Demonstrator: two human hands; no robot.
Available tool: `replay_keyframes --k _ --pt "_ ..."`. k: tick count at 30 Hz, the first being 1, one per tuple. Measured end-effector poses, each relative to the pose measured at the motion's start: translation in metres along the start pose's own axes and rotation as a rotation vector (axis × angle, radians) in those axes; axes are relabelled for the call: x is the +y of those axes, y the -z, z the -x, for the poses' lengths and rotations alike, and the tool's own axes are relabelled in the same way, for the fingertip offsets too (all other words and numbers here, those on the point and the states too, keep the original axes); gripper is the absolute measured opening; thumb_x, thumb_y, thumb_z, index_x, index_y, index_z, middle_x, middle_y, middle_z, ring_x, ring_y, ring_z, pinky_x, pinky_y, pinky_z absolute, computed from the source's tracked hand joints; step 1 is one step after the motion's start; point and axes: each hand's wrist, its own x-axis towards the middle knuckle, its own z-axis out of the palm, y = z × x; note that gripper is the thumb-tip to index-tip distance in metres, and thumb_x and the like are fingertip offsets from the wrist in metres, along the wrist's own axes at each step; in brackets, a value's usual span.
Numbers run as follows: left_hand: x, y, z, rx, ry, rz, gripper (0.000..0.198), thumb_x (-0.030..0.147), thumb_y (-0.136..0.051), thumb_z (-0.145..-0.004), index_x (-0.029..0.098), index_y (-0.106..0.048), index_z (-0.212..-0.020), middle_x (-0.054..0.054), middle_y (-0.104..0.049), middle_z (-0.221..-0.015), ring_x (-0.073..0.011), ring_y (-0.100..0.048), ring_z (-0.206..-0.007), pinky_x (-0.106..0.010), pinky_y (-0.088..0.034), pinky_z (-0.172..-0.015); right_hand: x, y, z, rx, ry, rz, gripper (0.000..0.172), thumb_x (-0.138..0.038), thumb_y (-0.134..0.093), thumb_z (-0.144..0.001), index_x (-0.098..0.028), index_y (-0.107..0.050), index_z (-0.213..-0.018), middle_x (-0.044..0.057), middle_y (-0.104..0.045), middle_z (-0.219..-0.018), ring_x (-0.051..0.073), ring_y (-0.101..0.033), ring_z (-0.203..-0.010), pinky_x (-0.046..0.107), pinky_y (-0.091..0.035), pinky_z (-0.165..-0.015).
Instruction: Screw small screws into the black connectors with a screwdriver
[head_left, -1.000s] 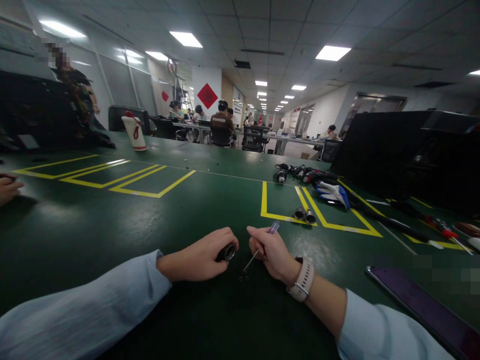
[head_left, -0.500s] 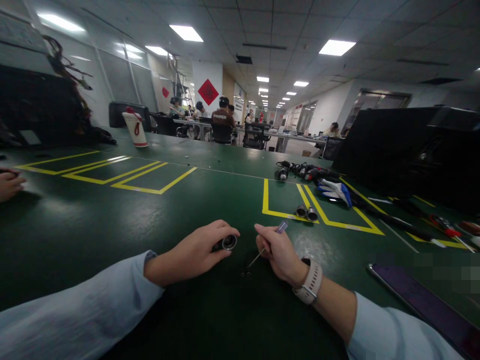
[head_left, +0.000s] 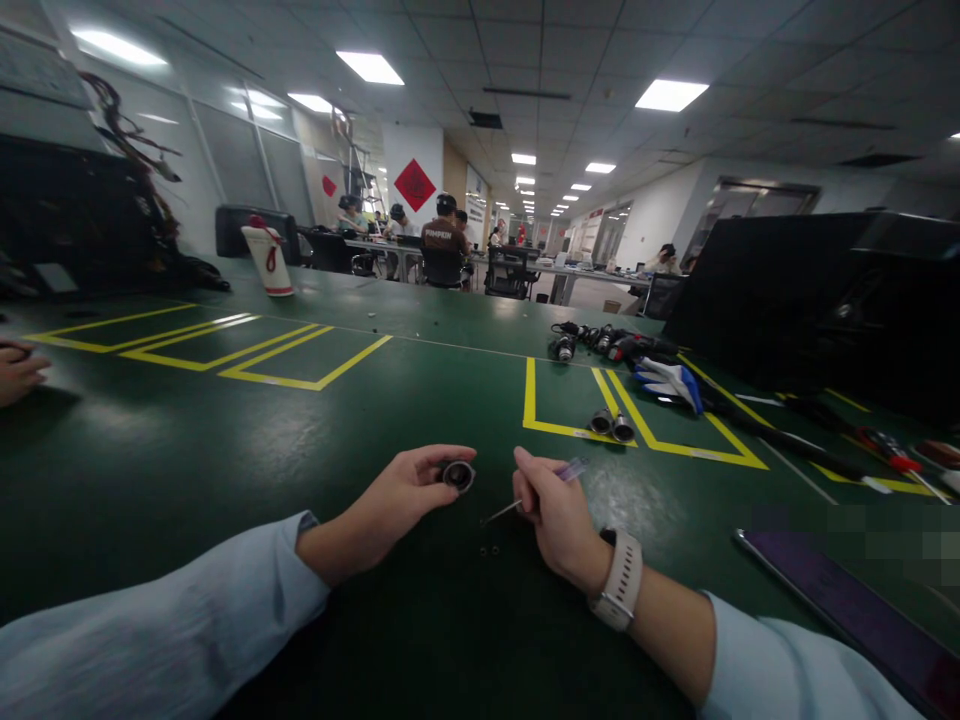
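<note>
Between thumb and fingers, my left hand [head_left: 405, 505] grips a small dark cylindrical metal part [head_left: 457, 477], its round open end facing me. A thin screwdriver [head_left: 574, 469] with a clear purplish handle is held in my right hand [head_left: 553, 505]. Its shaft points left and down, the tip just above the table and apart from the metal part. Below the tip, two tiny dark pieces [head_left: 489, 551] lie on the green table [head_left: 360, 620]; they are too small to name. Two similar metal cylinders [head_left: 611, 424] rest together on the yellow tape beyond my right hand.
Farther right lie dark cabled devices [head_left: 592, 342], a blue-and-white glove [head_left: 669, 384] and a red-handled screwdriver [head_left: 896, 458]. A phone [head_left: 832, 600] is near my right forearm. A white cup [head_left: 268, 260] stands at the far left. Another person's hand [head_left: 19, 372] shows at the left edge.
The screwdriver's tip has lifted from beside the tiny pieces, and its shaft lies flatter. My left hand has turned the metal part slightly, tilting its open end.
</note>
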Motion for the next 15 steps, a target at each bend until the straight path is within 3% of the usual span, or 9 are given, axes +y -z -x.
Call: replay_keyframes --k 4,10,15 --pt "0.000 -0.001 0.001 0.024 0.045 0.027 0.049 0.017 -0.063 -0.066 0.014 -0.056 -0.114 -0.008 -0.069 -0.099 -0.0223 -0.064 -0.088 -0.037 -0.049 -0.081 -0.002 0.001 0.003 -0.014 0.090 -0.057 0.043 -0.041 -0.047 -0.085 -0.018 -0.048 -0.049 -0.004 -0.041 -0.047 0.009 -0.036 -0.045 0.023 -0.027 -0.045" --pt "-0.002 -0.002 0.001 0.037 0.012 -0.003 0.044 0.018 -0.066 -0.065 0.015 -0.060 -0.109 -0.006 -0.069 -0.100 -0.0212 -0.064 -0.092 -0.033 -0.048 -0.083 -0.015 0.000 0.013 -0.105 0.277 0.419 0.038 -0.035 -0.041 -0.089 -0.017 -0.053 -0.057 -0.002 -0.047 -0.054 0.010 -0.046 -0.054 0.023 -0.034 -0.053" --pt "-0.004 -0.004 0.002 0.061 -0.035 -0.051 0.038 0.022 -0.066 -0.066 0.015 -0.062 -0.103 -0.006 -0.070 -0.097 -0.0206 -0.065 -0.090 -0.032 -0.049 -0.082 -0.018 -0.006 0.017 -0.128 0.417 0.606 0.035 -0.027 -0.040 -0.090 -0.018 -0.050 -0.057 -0.002 -0.046 -0.055 0.010 -0.046 -0.054 0.024 -0.035 -0.055"
